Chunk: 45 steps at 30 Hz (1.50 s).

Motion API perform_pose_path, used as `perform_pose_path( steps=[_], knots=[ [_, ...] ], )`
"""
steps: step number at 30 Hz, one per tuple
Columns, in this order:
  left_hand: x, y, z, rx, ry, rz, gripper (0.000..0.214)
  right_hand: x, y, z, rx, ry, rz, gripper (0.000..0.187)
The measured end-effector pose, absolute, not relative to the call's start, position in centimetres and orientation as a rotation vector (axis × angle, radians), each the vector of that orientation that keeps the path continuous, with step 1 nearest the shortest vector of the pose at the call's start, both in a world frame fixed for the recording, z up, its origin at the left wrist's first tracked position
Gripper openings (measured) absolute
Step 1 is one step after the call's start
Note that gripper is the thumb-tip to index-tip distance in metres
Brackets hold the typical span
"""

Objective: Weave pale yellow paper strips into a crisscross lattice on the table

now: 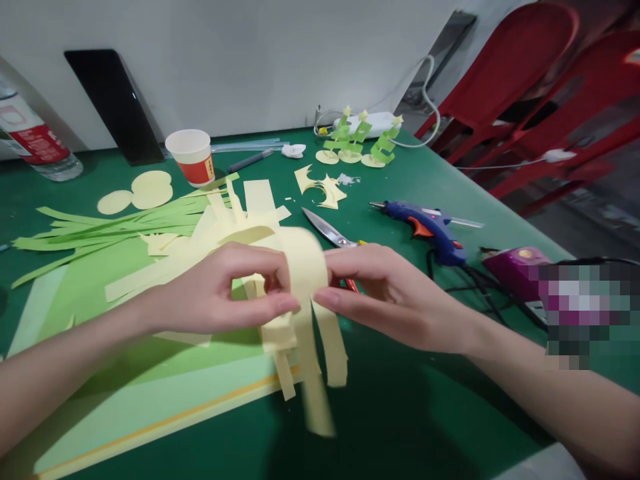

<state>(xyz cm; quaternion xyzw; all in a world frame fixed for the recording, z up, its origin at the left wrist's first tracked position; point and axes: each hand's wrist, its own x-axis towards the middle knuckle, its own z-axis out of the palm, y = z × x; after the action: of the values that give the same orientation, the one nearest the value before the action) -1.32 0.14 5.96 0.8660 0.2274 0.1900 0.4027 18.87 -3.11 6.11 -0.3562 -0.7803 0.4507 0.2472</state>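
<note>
Between my two hands is a pale yellow paper strip (306, 267), curved over at the top, its lower part split into strips that hang down. My left hand (225, 287) pinches its left edge between thumb and fingers. On the other edge, my right hand (385, 293) grips the paper the same way, near the top of the split. Pale yellow paper scraps (175, 267) lie behind and under my left hand, on green paper sheets (165, 360). Just behind my right hand are scissors (327, 228), their handles partly hidden.
A blue glue gun (425, 223) lies at the right, near a purple box (515, 267) and black cables. Green strips (110, 227), paper discs (150, 190) and a paper cup (190, 157) are at the back left. Small paper plants (350, 140) stand at the back beside a power strip (375, 123).
</note>
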Motion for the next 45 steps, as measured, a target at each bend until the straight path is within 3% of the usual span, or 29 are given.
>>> perform_pose_path(
  steps=[11, 18, 24, 45],
  knots=[
    [-0.88, -0.37, 5.85, 2.198, 0.578, 0.494, 0.026, 18.76, -2.97, 5.70, -0.987, -2.053, 1.253, 0.029],
    [-1.16, 0.10, 5.95, 2.203, 0.592, 0.527, 0.016, 19.00, -3.01, 5.98, -0.924, -2.091, 1.276, 0.031],
    [-0.95, -0.03, 5.66, 2.222, 0.546, 0.520, 0.021, 18.76, -2.82, 5.45, -1.012, -1.975, 1.372, 0.029],
    [-1.04, 0.07, 5.68, 2.233, 0.513, 0.482, 0.021, 18.66, -2.63, 5.46, -0.965, -2.044, 1.258, 0.027]
  ],
)
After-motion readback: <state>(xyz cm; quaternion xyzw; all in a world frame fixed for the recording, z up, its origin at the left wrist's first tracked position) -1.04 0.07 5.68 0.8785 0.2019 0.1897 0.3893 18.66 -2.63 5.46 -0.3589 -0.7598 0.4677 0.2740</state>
